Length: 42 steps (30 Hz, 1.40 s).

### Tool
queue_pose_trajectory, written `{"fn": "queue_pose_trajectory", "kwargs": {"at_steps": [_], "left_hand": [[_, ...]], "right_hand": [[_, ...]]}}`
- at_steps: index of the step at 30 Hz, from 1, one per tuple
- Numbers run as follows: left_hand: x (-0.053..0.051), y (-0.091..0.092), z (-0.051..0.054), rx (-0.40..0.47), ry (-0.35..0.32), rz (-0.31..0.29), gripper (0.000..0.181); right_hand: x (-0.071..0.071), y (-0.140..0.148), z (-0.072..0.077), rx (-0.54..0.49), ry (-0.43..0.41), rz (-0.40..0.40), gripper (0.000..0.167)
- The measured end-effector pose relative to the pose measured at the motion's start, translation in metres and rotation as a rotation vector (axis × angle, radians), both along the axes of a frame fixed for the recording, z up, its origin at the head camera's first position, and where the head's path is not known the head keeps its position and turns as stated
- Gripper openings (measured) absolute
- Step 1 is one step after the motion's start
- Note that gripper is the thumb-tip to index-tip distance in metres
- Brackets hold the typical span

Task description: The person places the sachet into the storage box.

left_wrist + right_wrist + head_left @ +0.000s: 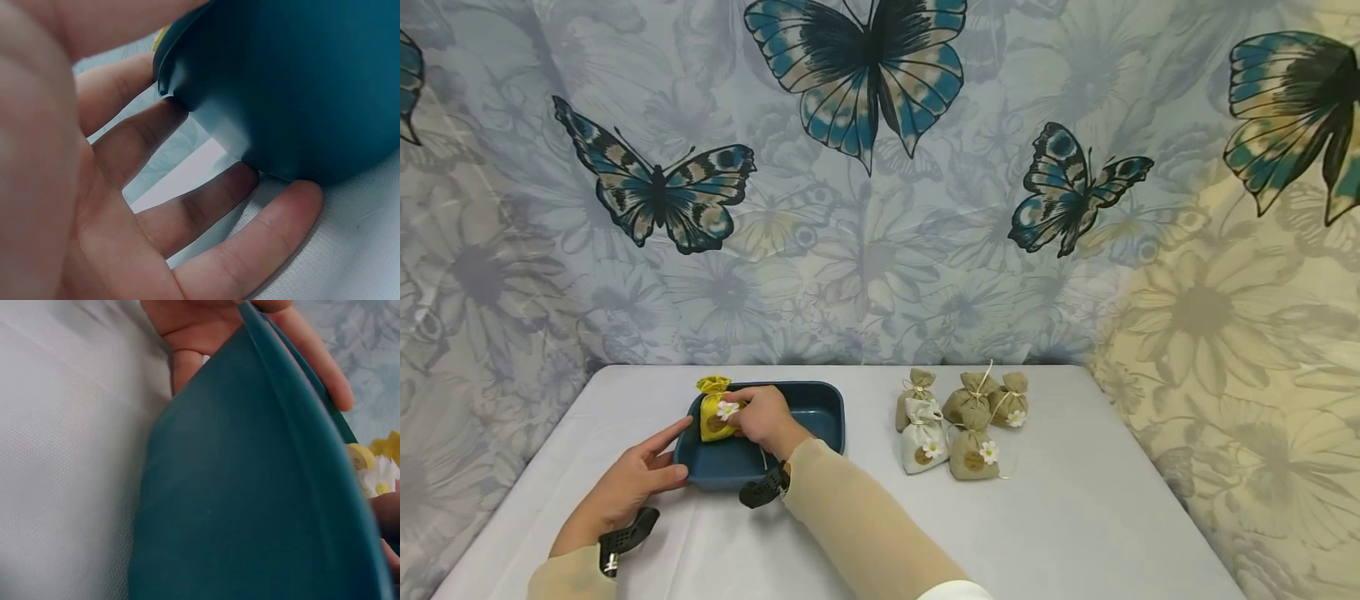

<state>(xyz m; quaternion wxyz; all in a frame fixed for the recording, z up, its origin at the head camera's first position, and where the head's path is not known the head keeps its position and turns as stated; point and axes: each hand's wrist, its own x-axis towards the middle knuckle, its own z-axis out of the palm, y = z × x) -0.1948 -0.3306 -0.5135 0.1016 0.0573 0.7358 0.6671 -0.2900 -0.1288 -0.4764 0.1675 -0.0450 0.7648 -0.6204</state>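
Note:
A small yellow drawstring pouch (pixel 711 423) with a white flower stands upright in the left end of a dark blue tray (pixel 722 477). My right hand (pixel 767 421) reaches over the tray's near side and grips the pouch at its right. Only part of the right fingers (pixel 389 515) shows past the rim in the right wrist view, beside the white flower (pixel 378 476). My left hand (pixel 632 479) touches the tray's left end from outside. Its spread, fairly straight fingers (pixel 225 256) lie against the outer wall in the left wrist view.
Right of the tray stands a group of pouches: several beige burlap ones (pixel 973 454) and one white one (pixel 922 437), some with white flowers. A white cloth covers the table (pixel 1060 533). Behind it hangs a butterfly-print backdrop (pixel 880 275).

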Motion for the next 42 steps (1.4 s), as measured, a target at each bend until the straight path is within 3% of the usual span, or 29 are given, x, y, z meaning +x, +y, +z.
{"fn": "queue_pose_trajectory", "kwargs": {"at_steps": [10,17,23,31,38,42], "left_hand": [[0.0,0.003,0.005,-0.003,0.001,-0.005,0.076],[-0.001,0.004,0.006,0.013,0.012,-0.026,0.076],[-0.003,0.004,0.007,-0.005,0.01,-0.03,0.077],[-0.002,-0.002,0.004,-0.019,-0.012,-0.008,0.078],[-0.002,-0.002,0.004,-0.036,-0.039,-0.013,0.078],[-0.001,0.0,0.004,-0.038,-0.045,-0.004,0.079]], "right_hand": [[0.001,0.004,0.001,0.048,0.006,0.001,0.046],[0.0,0.016,0.005,0.067,0.044,0.08,0.042],[-0.007,0.038,0.018,0.074,0.069,0.122,0.035],[-0.015,0.066,0.038,-0.054,-0.009,0.166,0.033],[-0.026,0.098,0.056,-0.213,-0.025,0.157,0.034],[-0.031,0.119,0.071,-0.271,0.01,0.129,0.037]]}}
